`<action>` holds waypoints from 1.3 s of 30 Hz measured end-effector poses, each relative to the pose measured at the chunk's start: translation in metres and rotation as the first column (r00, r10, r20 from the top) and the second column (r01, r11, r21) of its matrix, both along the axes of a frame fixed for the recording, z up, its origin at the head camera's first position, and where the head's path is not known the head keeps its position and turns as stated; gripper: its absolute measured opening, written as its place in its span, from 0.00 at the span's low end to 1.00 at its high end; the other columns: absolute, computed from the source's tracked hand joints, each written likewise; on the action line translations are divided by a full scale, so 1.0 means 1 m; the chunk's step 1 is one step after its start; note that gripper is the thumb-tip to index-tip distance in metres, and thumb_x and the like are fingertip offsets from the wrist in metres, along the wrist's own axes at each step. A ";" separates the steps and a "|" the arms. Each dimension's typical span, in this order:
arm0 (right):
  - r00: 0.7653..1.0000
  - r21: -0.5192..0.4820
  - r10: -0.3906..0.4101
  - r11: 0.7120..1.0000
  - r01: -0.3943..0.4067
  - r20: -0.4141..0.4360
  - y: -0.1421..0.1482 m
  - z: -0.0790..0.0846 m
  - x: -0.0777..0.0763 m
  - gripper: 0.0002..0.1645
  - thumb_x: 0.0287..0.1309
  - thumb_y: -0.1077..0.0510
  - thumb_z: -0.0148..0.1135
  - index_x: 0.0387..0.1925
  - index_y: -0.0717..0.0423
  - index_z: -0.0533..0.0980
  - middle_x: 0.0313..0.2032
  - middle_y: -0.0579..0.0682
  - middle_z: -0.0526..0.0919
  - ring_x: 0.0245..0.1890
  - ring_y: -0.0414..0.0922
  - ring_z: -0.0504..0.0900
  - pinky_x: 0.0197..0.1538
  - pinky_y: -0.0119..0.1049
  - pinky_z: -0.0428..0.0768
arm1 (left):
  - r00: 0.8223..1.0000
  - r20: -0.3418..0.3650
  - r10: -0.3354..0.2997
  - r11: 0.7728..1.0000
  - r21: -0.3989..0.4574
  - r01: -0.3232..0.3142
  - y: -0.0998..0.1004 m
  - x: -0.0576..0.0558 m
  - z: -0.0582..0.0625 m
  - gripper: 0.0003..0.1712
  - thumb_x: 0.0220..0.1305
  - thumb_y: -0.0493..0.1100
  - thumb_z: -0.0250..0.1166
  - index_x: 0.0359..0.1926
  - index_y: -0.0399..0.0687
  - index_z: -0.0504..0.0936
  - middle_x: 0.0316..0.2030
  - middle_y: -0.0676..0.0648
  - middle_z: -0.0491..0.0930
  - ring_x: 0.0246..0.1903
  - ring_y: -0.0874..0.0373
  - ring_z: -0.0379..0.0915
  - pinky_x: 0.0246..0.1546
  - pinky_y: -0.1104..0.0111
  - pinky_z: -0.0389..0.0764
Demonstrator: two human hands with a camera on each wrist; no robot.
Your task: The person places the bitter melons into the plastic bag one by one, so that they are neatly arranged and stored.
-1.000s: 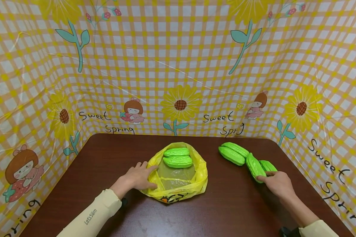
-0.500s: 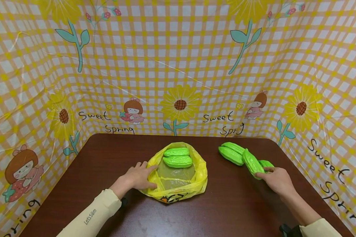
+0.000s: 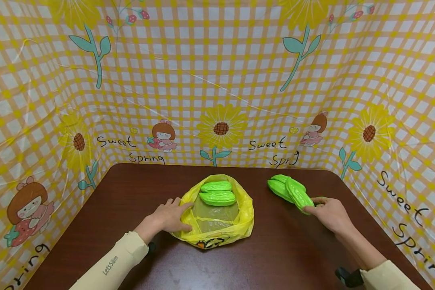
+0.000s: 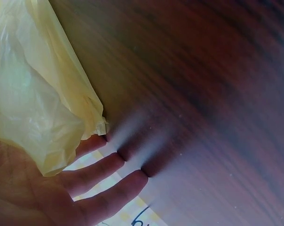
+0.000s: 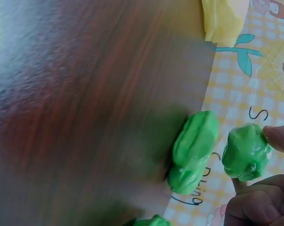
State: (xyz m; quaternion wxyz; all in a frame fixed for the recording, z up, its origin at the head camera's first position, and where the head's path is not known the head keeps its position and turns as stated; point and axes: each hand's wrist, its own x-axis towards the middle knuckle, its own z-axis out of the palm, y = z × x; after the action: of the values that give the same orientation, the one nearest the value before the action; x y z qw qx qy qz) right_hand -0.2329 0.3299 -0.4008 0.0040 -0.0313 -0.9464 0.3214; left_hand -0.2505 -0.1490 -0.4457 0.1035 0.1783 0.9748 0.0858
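Note:
My right hand (image 3: 331, 214) pinches a bright green bitter melon (image 3: 298, 194) by its near end, thumb on one side. In the right wrist view this held bitter melon (image 5: 245, 153) shows end-on. Behind it, two more bitter melons (image 3: 278, 188) lie on the table, partly covered by it in the head view. My left hand (image 3: 168, 215) rests at the left rim of a yellow plastic bag (image 3: 244, 217), thumb and forefinger over the edge and apart. In the left wrist view its other fingers (image 4: 111, 193) stretch straight outside the film. Two bitter melons (image 3: 217, 197) lie inside the opened bag.
The dark brown table (image 3: 141, 181) is ringed by a checked cloth (image 3: 217, 80) with flowers and lettering, at the back and both sides. Another bitter melon lying at the right is hidden behind my right hand in the head view.
My right hand has moved left and slightly away from me with its bitter melon, which now overlaps the two behind. My left hand and the bag have stayed put.

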 end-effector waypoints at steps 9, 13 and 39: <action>0.998 -0.064 0.059 0.996 -0.057 0.026 -0.017 0.009 -0.004 0.44 0.59 0.43 0.69 0.64 0.73 0.71 0.56 0.70 0.81 0.51 0.59 0.83 0.42 0.42 0.80 | 1.000 -0.001 -0.003 1.000 0.003 0.003 -0.001 0.001 0.000 0.46 0.59 0.65 0.69 0.75 0.60 0.66 0.68 0.38 0.65 0.66 0.38 0.62 0.59 0.41 0.68; 0.997 -0.046 0.073 0.996 -0.072 0.021 -0.024 0.013 -0.006 0.44 0.58 0.43 0.70 0.64 0.72 0.71 0.58 0.71 0.78 0.56 0.63 0.80 0.46 0.46 0.80 | 1.000 -0.001 -0.003 1.000 0.000 0.003 -0.001 0.000 0.000 0.46 0.59 0.65 0.69 0.75 0.60 0.65 0.68 0.38 0.65 0.66 0.38 0.61 0.60 0.41 0.68; 0.974 -0.149 0.223 0.965 -0.215 0.037 -0.066 0.026 -0.026 0.36 0.53 0.54 0.72 0.61 0.67 0.75 0.14 0.40 0.49 0.15 0.38 0.47 0.23 0.36 0.59 | 1.000 0.014 -0.007 1.000 0.017 0.007 -0.002 0.001 0.001 0.45 0.59 0.65 0.69 0.75 0.60 0.65 0.69 0.37 0.63 0.68 0.37 0.60 0.62 0.40 0.66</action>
State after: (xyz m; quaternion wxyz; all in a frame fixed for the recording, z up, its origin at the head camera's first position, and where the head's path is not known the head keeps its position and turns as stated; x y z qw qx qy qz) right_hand -0.2591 0.2640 -0.3752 -0.0590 0.0646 -0.9181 0.3865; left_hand -0.2500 -0.1509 -0.4451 0.1089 0.1818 0.9727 0.0947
